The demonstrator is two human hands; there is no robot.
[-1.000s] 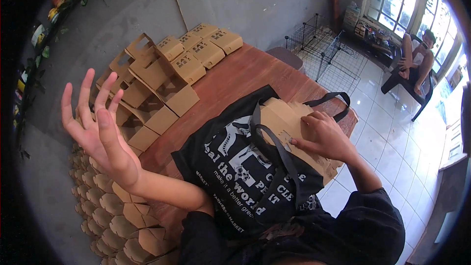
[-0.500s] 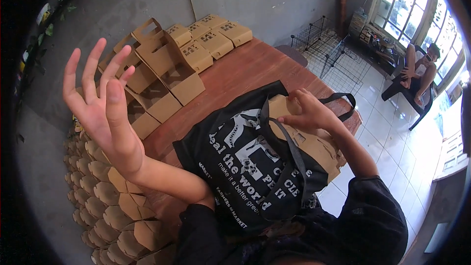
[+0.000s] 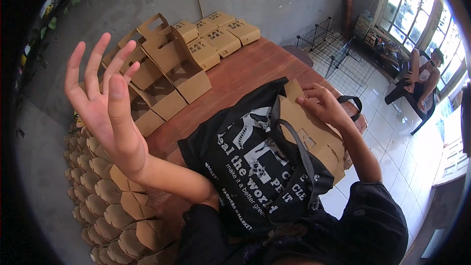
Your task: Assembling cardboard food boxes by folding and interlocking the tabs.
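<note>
A black tote bag (image 3: 235, 167) with pale print lies at the table's front edge against me. Flat brown cardboard box blanks (image 3: 314, 132) stick out of its opening on the right. My right hand (image 3: 326, 107) grips the far edge of these blanks, its thumb and bent fingers around it. One grey strap of the bag runs across the blanks; another loop stands beyond my right wrist. My left hand (image 3: 105, 103) is raised on the left, fingers spread and holding nothing. Its forearm passes over the bag's left side.
Open cardboard carriers with handles (image 3: 171, 64) stand on the brown wooden table (image 3: 245, 71). Behind them sit several closed cardboard boxes (image 3: 223, 39). Many open cardboard boxes (image 3: 108, 201) are packed at the lower left. A wire rack (image 3: 338, 56) and a seated person (image 3: 422, 73) are at the right.
My right hand has shifted outward along the blanks, and more of their surface shows out of the bag. My left hand stays raised and spread. The view has tilted slightly.
</note>
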